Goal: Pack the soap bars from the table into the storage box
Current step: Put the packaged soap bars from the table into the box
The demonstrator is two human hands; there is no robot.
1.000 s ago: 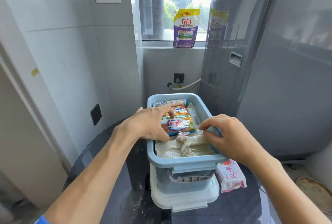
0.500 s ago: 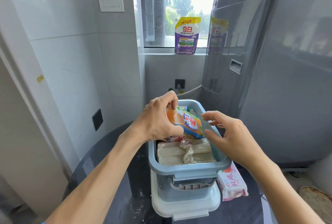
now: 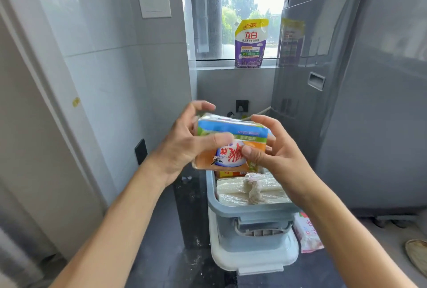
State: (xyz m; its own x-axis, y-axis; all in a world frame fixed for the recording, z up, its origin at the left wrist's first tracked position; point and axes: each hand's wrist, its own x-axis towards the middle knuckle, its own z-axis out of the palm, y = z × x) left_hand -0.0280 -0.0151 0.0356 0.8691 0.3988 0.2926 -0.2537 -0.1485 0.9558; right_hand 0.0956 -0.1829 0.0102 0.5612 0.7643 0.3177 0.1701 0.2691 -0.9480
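Soap bars in a shiny orange-and-blue wrapper sit at the centre of the frame, held above the storage box. The left hand grips the pack's left end, thumb across the front; the right hand pinches its right end, both grips closed on it. The pack looks stiff, blocky and fairly heavy, and its glossy film is likely slippery, so holding it by the short ends seems soundest. Pale wrapped bars already lie in the box. A pink-and-white packet rests on the dark counter at lower right.
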